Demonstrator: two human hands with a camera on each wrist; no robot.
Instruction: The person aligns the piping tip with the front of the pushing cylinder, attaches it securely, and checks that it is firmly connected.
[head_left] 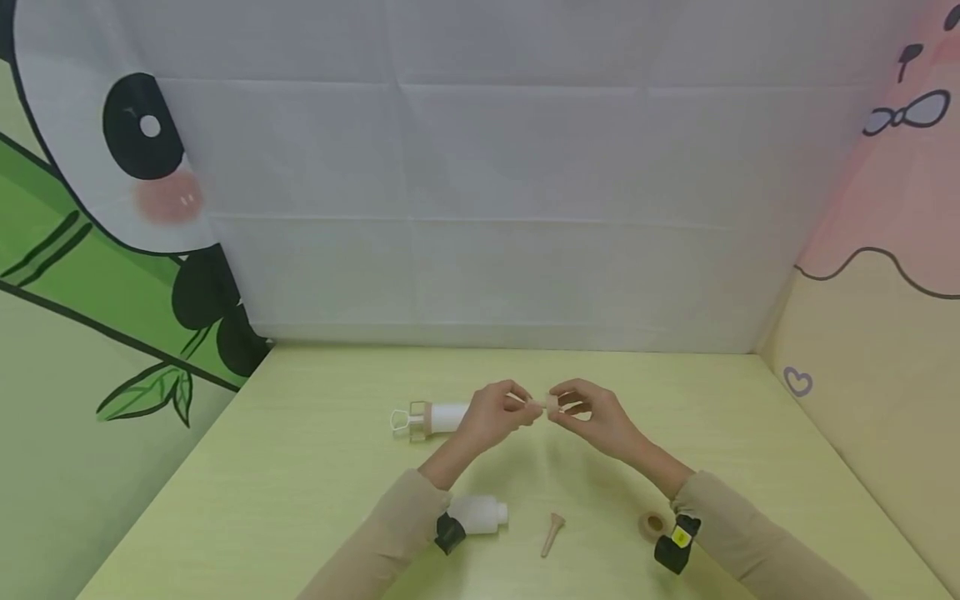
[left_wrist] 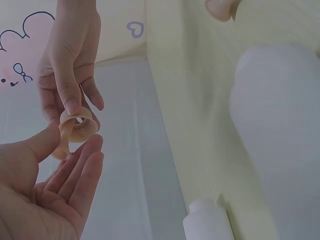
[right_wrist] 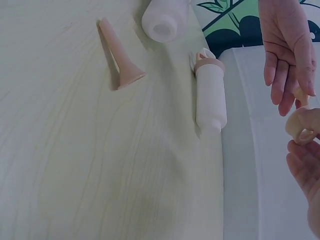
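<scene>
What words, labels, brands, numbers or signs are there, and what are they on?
No words, brands or numbers are readable.
Yellow sticker on the black wrist camera: any marks are too small and blurred to read.
Heart on the wall: just a drawing, no letters.
Held peach ring: no lettering shows.

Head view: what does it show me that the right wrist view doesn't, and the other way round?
Only the head view: the tan ring on the table by the right sleeve, and the black device at the left wrist.

Only the right wrist view: the necked end of the white cylinder, which the left hand hides in the head view.

Both: the left and right hands holding the tan hollow piece, the white bottle and the tan flared piece.
</scene>
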